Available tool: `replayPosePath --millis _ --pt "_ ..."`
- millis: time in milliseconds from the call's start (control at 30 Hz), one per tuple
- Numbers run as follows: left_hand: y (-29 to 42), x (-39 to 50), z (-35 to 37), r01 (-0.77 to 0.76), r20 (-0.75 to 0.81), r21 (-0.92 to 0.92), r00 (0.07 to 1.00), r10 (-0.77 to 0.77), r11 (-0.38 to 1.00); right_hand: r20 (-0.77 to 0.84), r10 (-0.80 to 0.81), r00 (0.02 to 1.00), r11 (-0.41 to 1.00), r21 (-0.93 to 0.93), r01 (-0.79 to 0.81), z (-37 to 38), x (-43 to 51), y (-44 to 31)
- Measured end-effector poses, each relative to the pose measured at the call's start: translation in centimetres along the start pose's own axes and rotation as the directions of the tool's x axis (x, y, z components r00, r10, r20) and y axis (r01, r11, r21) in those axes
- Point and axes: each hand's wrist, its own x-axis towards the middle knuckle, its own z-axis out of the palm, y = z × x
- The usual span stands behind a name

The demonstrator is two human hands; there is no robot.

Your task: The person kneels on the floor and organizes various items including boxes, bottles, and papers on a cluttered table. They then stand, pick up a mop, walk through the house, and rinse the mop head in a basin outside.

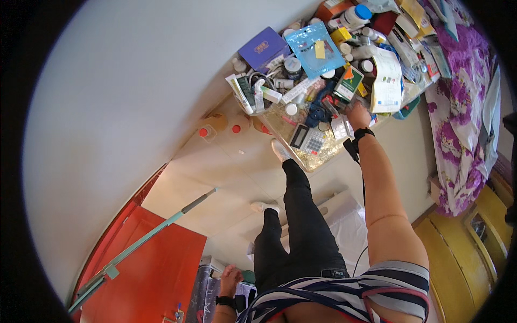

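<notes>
My right hand (pixel 358 116) reaches onto the cluttered table, its fingers among small items just below a green and white box (pixel 348 83). The fingertips are partly hidden, so what they touch is unclear. Beside that hand lie a folded paper leaflet (pixel 386 82) and a white card-like item (pixel 340 128). A calculator (pixel 308 139) rests at the table's near corner (pixel 309 167), with a dark blue cloth item (pixel 318 115) behind it. Low in the picture, my left hand (pixel 231 279) hangs by my side with bent fingers, near a green item; whether it holds anything is unclear.
A blue zip pouch (pixel 316 50), purple box (pixel 264 49) and several bottles crowd the table. Bottles with red caps (pixel 236 128) stand on the floor beside it. A mop-like pole (pixel 161 225) crosses before the red door (pixel 161 258). Purple floral fabric (pixel 456 121) hangs right.
</notes>
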Motion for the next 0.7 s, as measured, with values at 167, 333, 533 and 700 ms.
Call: replayPosePath --millis 167,333,533,700 --pt "4.6 -0.8 3.1 0.036 -0.015 -0.111 0.999 -0.038 0.993 0.032 -0.139 0.99 0.987 -0.071 0.141 -0.1 2.0 0.3" --pt "5.4 -0.1 5.1 0.065 0.043 -0.124 0.997 -0.06 0.99 0.021 -0.22 0.975 0.975 -0.027 0.22 0.7 2.3 1.5" --pt "4.6 0.2 6.1 0.074 0.006 -0.181 0.997 -0.074 0.981 -0.061 -0.053 0.997 0.998 -0.032 0.051 1.9 2.8 -0.5" --pt "3.9 0.3 6.1 0.057 0.028 -0.152 0.998 -0.053 0.987 -0.185 -0.245 0.952 0.967 -0.119 0.226 1.8 1.9 2.0"
